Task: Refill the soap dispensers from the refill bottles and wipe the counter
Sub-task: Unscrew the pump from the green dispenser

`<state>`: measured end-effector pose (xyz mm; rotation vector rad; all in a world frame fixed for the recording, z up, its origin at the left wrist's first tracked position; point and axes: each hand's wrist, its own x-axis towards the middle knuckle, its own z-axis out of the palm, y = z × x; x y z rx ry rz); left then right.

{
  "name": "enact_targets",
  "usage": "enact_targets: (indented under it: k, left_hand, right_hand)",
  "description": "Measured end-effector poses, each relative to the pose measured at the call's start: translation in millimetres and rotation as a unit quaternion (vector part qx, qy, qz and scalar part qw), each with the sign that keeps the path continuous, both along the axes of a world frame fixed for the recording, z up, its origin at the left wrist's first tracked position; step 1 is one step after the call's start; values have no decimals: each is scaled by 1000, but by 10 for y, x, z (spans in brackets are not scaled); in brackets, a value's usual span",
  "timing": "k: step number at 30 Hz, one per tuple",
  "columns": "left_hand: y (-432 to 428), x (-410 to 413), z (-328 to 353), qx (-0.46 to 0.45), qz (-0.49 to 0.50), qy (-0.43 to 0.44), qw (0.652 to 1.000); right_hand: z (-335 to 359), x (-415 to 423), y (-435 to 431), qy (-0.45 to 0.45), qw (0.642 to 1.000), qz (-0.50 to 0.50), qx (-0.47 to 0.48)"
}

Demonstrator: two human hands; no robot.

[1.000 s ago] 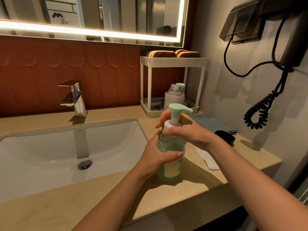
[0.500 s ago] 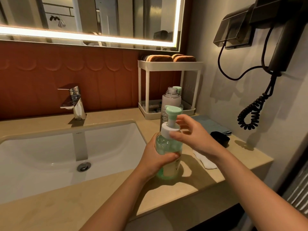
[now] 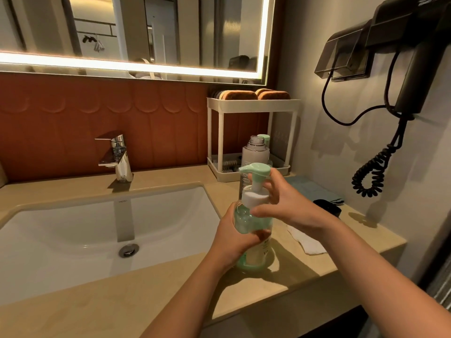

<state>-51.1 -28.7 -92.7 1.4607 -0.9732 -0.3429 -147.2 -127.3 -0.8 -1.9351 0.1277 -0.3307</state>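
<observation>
Green soap bottle (image 3: 244, 222) stands upright by the desk's (image 3: 300, 272) front edge, left hand (image 3: 233, 242) clasping its body, fingers of the right hand (image 3: 291, 211) pinched on the white pump collar (image 3: 253, 198) above.

My feed is warm and fairly dim. Most of the light comes from the glowing strip (image 3: 97, 61) along the mirror's edge, which blows out to near white. The soap dispenser (image 3: 253, 230) throws a dark shadow toward me and to the right across the counter (image 3: 146, 296). The coiled cord (image 3: 368, 176) lays a soft shadow on the wall. The faucet (image 3: 119, 157) carries hard glints, and the basin (image 3: 61, 240) shines pale. Straight lines bow near the frame edges, and detail is slightly soft throughout.
</observation>
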Motion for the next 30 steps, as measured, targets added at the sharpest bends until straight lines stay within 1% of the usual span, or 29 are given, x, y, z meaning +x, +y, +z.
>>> enact_targets:
  k: [1, 3, 5, 7, 8, 9, 11, 12, 13, 14, 15, 16, 18, 19, 21, 23, 24, 25, 27, 28, 30]
  left_hand:
    - [-5, 6, -6, 0, 0, -4, 1000]
    - [-10, 18, -26, -2, -3, -5, 1000]
    - [-12, 14, -40, -5, 0, 0, 1000]
    - [-9, 6, -36, -8, 2, 5, 1000]
    - [-8, 0, -27, -7, 5, 4, 1000]
    - [-6, -4, -15, -5, 6, 2, 1000]
    - [1, -15, 3, -5, 3, 9, 1000]
    - [7, -25, 8, -9, 1, 14, 1000]
    - [9, -36, 11, -13, 0, 16, 1000]
    - [12, -42, 15, -14, 2, 17, 1000]
    - [8, -50, 17, -12, 3, 16, 1000]
    - [7, -46, 17, -11, 4, 13, 1000]
    - [0, -46, 15, -10, 9, 4, 1000]
    - [-3, -47, 13, -10, 12, 1, 1000]
    - [-4, -55, 15, -10, 14, 1, 1000]
    - [3, -71, 28, -7, 11, 3, 1000]
    - [9, -72, 34, -5, 10, 2, 1000]
    - [11, -71, 35, -4, 10, 3, 1000]
    - [15, -65, 35, -8, 9, 10, 1000]
    - [15, -65, 32, -10, 9, 15, 1000]
    - [14, -69, 29, -10, 9, 16, 1000]
  right_hand:
    - [-14, 2, 13, 14, 1000, -16, -21]
    - [-47, 41, 73, 16, 990, -103, -99]
    - [-86, 96, 156, -2, 966, -193, -174]
    - [-102, 123, 211, -32, 949, -234, -209]
    - [-83, 108, 209, -38, 949, -232, -208]
    - [-52, 97, 179, -38, 958, -211, -191]
    - [31, 24, 117, -17, 986, -117, -116]
    - [60, -22, 93, -2, 995, -64, -80]
    - [72, -53, 75, 20, 997, -29, -68]
    - [78, -71, 79, 46, 996, -18, -78]
    - [73, -85, 100, 63, 992, -38, -103]
    - [54, -68, 123, 64, 985, -82, -137]
    - [11, -14, 165, 37, 963, -186, -190]
    - [-8, 22, 190, 21, 953, -222, -205]
    - [-48, 60, 224, -18, 940, -254, -228]
    - [-51, 52, 210, -49, 938, -250, -237]
    - [-32, 32, 181, -54, 943, -233, -231]
    - [-3, 4, 143, -51, 956, -204, -206]
    - [56, -60, 68, -32, 988, -113, -102]
    - [70, -86, 41, -19, 995, -78, -66]
    - [81, -111, 47, 11, 996, -64, -64]
